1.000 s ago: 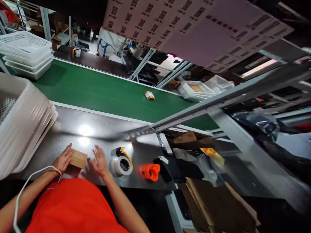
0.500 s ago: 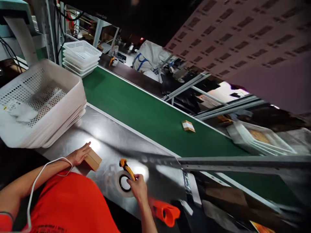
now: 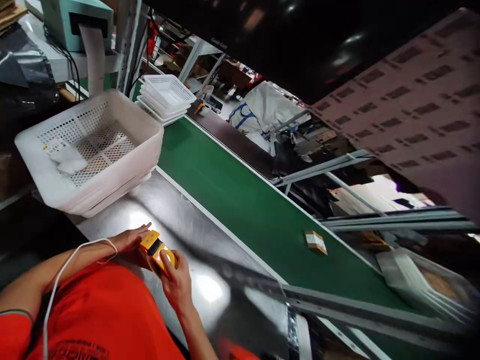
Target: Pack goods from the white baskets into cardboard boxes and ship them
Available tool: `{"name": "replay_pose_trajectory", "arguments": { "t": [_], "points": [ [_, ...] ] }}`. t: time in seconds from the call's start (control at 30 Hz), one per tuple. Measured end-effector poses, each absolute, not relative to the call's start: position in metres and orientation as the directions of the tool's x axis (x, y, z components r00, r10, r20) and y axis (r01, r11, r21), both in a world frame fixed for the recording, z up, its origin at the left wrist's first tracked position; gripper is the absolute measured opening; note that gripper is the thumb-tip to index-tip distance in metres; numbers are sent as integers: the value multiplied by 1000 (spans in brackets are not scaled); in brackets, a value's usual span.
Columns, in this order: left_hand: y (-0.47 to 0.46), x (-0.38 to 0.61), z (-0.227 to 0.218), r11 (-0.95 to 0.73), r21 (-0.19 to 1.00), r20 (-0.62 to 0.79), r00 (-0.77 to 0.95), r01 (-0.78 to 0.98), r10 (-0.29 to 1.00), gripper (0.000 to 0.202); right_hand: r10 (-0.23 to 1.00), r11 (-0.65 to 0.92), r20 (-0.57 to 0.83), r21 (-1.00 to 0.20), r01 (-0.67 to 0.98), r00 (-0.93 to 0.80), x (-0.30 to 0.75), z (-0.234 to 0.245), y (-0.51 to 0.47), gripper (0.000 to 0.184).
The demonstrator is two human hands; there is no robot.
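Note:
My right hand (image 3: 177, 280) is closed round a yellow tape dispenser (image 3: 153, 244) with a black band across it. The dispenser is over the spot where my left hand (image 3: 133, 239) steadies a small brown cardboard box (image 3: 150, 265). Most of that box is hidden by the dispenser and my hands, so I cannot tell whether the tape touches it. The fingertips of my left hand reach past the box's far side. Both hands are above the shiny metal table (image 3: 202, 250), close to my red shirt.
Stacked white plastic baskets (image 3: 112, 192) stand at the left, the top one holding a small white packet (image 3: 69, 160). A green conveyor belt (image 3: 225, 185) runs behind the table, carrying a small labelled box (image 3: 315, 242) and more baskets (image 3: 165, 95). A metal rail (image 3: 337, 305) crosses at the right.
My right hand has moved left with the tape dispenser, from the table onto the cardboard box at my left hand. The whole view has shifted left.

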State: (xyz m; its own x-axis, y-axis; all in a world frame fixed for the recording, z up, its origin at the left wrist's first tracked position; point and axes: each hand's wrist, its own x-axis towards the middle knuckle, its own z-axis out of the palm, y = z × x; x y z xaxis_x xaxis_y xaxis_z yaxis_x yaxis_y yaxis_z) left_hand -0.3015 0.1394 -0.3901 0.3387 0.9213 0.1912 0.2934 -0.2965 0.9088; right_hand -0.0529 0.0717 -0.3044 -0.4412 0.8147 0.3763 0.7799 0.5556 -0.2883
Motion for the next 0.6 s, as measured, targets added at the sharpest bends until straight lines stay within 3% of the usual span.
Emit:
{"name": "replay_pose_trajectory", "arguments": {
  "t": [0.1,0.2,0.27,0.33,0.43,0.6],
  "points": [
    [144,-312,-385,-217,952,171,214,216,962,40,834,537,343,-328,777,-431,-47,-309,68,64],
    [144,-318,-371,104,994,-105,41,34,994,43,861,500,302,-354,790,-409,-46,-313,67,62],
    [141,-315,-358,378,912,-356,149,-158,922,48,868,488,293,-351,799,-402,-48,-314,67,61],
    [139,-308,-346,538,807,-460,313,-244,831,58,866,493,283,-336,803,-413,-51,-312,68,62],
    [139,-297,-338,591,764,-486,372,-258,791,63,856,513,249,-307,802,-453,-55,-301,72,64],
    [151,-298,-343,566,824,-548,213,-29,809,50,857,502,76,-342,794,-509,-65,-267,85,58]
  ]
}}
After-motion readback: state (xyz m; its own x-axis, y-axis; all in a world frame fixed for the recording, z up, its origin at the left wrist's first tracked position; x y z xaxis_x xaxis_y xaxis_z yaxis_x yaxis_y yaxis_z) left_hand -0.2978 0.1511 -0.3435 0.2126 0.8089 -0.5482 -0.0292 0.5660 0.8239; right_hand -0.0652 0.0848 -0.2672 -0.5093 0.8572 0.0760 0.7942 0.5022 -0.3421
